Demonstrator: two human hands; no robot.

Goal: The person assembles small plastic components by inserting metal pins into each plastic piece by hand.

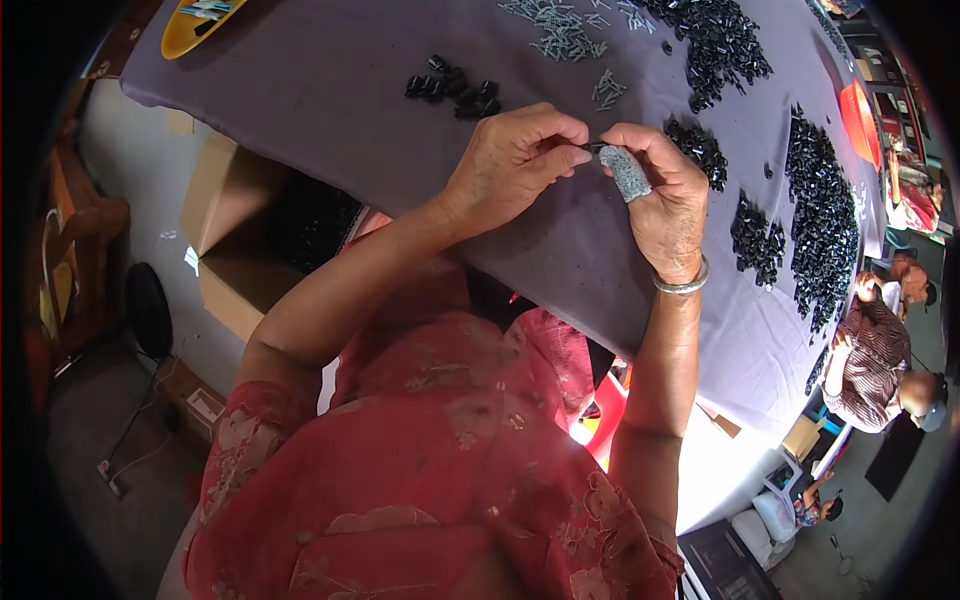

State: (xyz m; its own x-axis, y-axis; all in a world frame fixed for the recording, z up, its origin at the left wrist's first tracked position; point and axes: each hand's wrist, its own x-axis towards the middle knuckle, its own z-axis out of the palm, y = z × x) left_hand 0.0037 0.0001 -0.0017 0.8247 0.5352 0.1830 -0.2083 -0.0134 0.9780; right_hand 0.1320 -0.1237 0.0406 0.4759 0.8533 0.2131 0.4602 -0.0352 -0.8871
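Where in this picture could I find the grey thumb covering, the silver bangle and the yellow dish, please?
Grey thumb covering point(627, 174), head view: middle of its outer face.
Silver bangle point(683, 289), head view: lower part of its band.
Yellow dish point(182, 38), head view: bare wall, lower left.

To my left I had: one yellow bowl point(183, 42), slim items point(210, 10) inside, at the counter's point(320, 90) far corner; one open cardboard box point(218, 190); one round black object point(148, 312); brown wooden furniture point(90, 215). To my right: one orange-red basket point(858, 125); beyond sat one person point(868, 362) in a patterned dark top.
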